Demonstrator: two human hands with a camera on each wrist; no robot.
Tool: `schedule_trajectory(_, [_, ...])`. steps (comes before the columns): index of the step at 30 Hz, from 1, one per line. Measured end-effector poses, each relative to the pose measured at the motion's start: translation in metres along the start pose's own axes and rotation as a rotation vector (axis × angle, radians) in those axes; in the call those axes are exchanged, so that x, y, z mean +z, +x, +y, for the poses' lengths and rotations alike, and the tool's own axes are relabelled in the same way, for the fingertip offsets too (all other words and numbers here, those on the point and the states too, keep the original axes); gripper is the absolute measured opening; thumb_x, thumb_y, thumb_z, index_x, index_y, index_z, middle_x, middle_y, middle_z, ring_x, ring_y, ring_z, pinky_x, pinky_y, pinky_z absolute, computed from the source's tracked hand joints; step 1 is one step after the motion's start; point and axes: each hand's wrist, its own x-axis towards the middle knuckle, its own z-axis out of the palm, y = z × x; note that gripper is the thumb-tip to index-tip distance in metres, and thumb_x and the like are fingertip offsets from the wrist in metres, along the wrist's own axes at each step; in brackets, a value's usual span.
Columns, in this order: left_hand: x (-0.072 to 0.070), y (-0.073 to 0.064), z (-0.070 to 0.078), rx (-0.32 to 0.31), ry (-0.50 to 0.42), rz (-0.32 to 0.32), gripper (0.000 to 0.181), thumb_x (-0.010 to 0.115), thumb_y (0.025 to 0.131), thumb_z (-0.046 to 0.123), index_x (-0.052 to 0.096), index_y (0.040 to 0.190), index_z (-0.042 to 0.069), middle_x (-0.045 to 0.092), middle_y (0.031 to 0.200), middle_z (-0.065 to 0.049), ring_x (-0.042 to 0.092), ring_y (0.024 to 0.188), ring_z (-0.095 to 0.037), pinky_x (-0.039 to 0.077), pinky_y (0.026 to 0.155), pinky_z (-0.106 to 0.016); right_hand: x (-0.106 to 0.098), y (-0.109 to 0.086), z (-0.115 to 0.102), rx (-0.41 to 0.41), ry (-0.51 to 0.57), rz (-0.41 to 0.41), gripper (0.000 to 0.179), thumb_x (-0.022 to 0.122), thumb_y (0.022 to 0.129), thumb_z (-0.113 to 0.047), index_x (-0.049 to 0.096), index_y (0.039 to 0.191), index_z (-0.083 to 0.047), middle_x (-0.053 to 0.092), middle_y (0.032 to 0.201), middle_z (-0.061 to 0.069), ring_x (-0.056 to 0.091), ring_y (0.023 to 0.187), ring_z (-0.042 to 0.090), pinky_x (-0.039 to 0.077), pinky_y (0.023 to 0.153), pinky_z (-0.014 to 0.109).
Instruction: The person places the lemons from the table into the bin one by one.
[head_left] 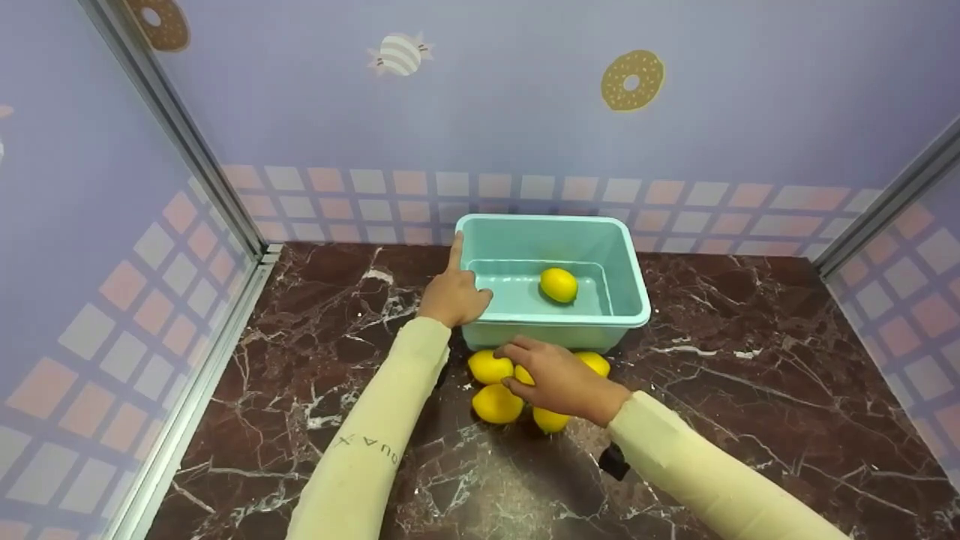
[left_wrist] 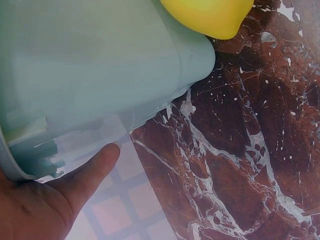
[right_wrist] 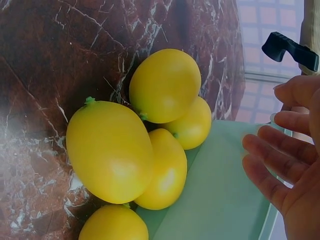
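A light teal plastic basin (head_left: 555, 320) stands against the back wall with one yellow lemon (head_left: 559, 286) on its floor. At its left rim is my left hand (head_left: 454, 296), one finger stretched straight along the outer side and another digit reaching over the inside. In the left wrist view that straight finger (left_wrist: 92, 170) stands apart from the basin wall. My right hand (head_left: 566, 379) hovers over several lemons (head_left: 498, 405) grouped before the basin, partly hiding them. The right wrist view shows its fingers (right_wrist: 272, 157) loosely bent, with no lemon between them.
A dark red marble-patterned tabletop (head_left: 322, 360) lies beneath everything. Purple patterned panels (head_left: 510, 97) enclose the back and both sides, with a metal rail (head_left: 217, 420) along the left edge. A black clip (head_left: 614, 461) hangs at the right sleeve.
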Motion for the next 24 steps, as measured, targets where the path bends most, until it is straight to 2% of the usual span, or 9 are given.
schedule_trajectory(8, [-0.0009, -0.0004, 0.0009, -0.009, 0.008, -0.001, 0.045, 0.052, 0.089, 0.034, 0.069, 0.115, 0.002, -0.009, 0.165, 0.003, 0.061, 0.067, -0.025, 0.050, 0.072, -0.040, 0.0032, -0.0001, -0.0002, 0.003, 0.005, -0.006, 0.036, 0.064, 0.091, -0.026, 0.061, 0.122, -0.009, 0.063, 0.118, 0.005, 0.064, 0.100, 0.021, 0.053, 0.089, 0.037])
schedule_trajectory(24, [-0.0036, -0.0032, 0.0025, 0.002, 0.018, -0.005, 0.043, 0.051, 0.091, 0.035, 0.070, 0.111, 0.002, -0.010, 0.165, 0.000, 0.061, 0.066, -0.024, 0.050, 0.070, -0.039, 0.0103, -0.0012, -0.0018, -0.012, 0.011, -0.010, 0.032, 0.064, 0.091, -0.025, 0.064, 0.118, -0.006, 0.064, 0.114, 0.006, 0.064, 0.099, 0.020, 0.054, 0.087, 0.036])
